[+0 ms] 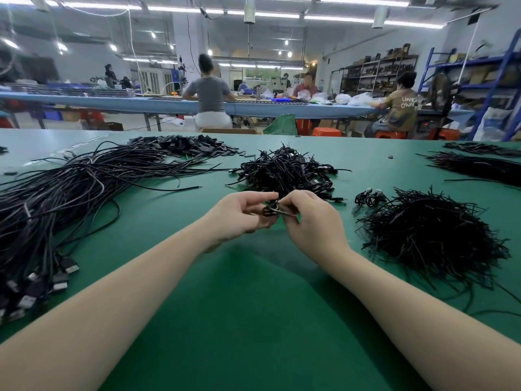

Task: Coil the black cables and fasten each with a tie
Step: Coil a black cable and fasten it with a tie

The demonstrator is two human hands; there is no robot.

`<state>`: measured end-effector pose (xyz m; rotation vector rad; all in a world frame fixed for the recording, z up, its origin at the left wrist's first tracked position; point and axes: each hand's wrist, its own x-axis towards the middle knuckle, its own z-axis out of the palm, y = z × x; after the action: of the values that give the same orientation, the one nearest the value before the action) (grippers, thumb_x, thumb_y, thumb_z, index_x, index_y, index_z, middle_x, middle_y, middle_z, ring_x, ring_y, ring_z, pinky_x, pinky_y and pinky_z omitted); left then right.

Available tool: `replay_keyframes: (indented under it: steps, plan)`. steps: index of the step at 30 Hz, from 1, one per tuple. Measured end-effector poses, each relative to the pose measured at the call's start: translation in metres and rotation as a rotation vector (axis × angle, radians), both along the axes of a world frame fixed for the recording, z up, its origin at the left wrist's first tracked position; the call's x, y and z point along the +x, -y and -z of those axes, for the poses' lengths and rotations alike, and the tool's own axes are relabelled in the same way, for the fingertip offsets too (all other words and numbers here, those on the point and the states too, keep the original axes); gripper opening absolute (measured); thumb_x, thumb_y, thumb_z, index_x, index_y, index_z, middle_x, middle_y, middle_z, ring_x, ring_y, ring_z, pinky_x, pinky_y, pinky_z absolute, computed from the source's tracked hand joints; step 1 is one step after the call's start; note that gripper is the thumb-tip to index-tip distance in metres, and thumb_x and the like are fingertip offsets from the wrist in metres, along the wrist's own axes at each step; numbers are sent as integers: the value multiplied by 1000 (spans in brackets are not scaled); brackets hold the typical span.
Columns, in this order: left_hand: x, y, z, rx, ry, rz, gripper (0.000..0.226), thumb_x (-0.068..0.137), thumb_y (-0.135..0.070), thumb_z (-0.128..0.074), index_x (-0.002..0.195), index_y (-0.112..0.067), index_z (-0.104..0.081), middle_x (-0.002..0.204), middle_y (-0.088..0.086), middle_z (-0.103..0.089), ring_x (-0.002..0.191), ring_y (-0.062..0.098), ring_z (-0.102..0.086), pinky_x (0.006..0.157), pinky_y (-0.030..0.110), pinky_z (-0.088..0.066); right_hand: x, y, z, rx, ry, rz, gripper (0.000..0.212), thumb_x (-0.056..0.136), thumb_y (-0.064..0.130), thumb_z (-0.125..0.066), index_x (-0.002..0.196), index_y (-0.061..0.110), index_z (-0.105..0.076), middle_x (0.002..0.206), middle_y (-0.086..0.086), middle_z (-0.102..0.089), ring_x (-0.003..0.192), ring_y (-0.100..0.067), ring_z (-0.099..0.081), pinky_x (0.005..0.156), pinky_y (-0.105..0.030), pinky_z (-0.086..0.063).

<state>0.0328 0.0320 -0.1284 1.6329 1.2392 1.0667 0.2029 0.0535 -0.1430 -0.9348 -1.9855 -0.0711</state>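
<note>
Head view, and we are looking down at our two bare arms reaching out over the green work mat (253,320). Our left hand (239,214) and our right hand (313,218) meet above the middle of the mat, and between them sits a small coiled black cable (271,210). Our left fingers curl around the coil from the left; our right thumb and fingertips pinch it from the right, fingers drawn in narrow. Whether a tie is already on it, we cannot tell; it is too small and half hidden.

Just beyond our hands lies a heap of short coiled black cables (284,170). Far to our left spreads a long bundle of loose straight black cables (56,198), its flat plug ends pointing toward the near left edge. To our right sits a bristly mound of thin black ties (431,238), with a couple of finished coils (369,197) just beside its far left side. At the far right edge lies another dark bundle (479,167).

Past the mat, people sit at a long blue table (127,104).
</note>
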Motion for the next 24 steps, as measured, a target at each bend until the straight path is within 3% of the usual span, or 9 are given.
replay_keyframes:
  steps: [2,4,7,10,13,15,19,21,24]
  plan:
    - [0,-2,2,146,-9,-108,25,84,-11,-72,107,-21,-73,85,5,-73,70,4,-58,71,14,-45,-3,2,0,40,-6,-27,6,86,8,-63,88,6,-68,89,-7,-69,74,-33,-62,59,-42,-49]
    - [0,-2,2,208,-48,-166,6,86,-26,-70,87,-22,-75,74,6,-68,66,9,-52,67,19,-43,-7,4,-1,83,-19,-29,6,86,8,-64,88,5,-68,88,-8,-69,71,-32,-63,56,-40,-49]
    - [3,-1,4,194,-122,-204,28,91,-37,-61,81,-11,-68,70,2,-61,64,10,-53,61,25,-42,-8,6,-4,132,-15,-21,6,86,6,-64,84,2,-68,82,-9,-68,68,-33,-62,53,-38,-49]
    - [11,0,0,8,133,-169,17,94,-31,-58,80,-23,-63,67,-4,-65,64,13,-58,58,24,-44,-4,6,-6,278,135,35,4,80,1,-68,77,2,-66,72,-10,-65,62,-32,-61,53,-35,-48]
    - [11,1,-5,-253,387,-171,4,90,-20,-59,87,-23,-59,56,-4,-59,49,11,-43,41,15,-35,-3,5,-6,459,286,80,13,69,-5,-71,70,6,-63,67,-8,-60,58,-29,-57,52,-32,-45]
    - [9,3,-6,-285,443,-139,13,93,-19,-57,98,-23,-68,61,-2,-63,49,9,-44,39,13,-35,-4,5,-5,433,272,79,11,72,-3,-70,72,6,-64,69,-7,-61,61,-29,-58,54,-33,-45]
    - [4,4,1,-144,365,6,41,93,2,-47,102,-29,-72,94,2,-73,74,12,-67,56,18,-49,-2,5,-4,165,57,26,3,83,2,-65,83,3,-67,80,-10,-68,69,-33,-61,63,-32,-42]
    - [3,3,8,-7,261,24,52,89,14,-47,109,-29,-68,96,-1,-74,84,11,-66,68,17,-50,-1,3,-3,106,3,10,4,85,3,-64,86,3,-68,83,-9,-69,70,-34,-61,62,-30,-39]
    - [3,0,13,146,203,-108,41,88,15,-55,111,-15,-70,94,3,-74,90,12,-66,83,19,-52,-6,4,-3,107,23,-26,7,87,5,-63,89,2,-69,88,-11,-70,74,-35,-63,60,-35,-47]
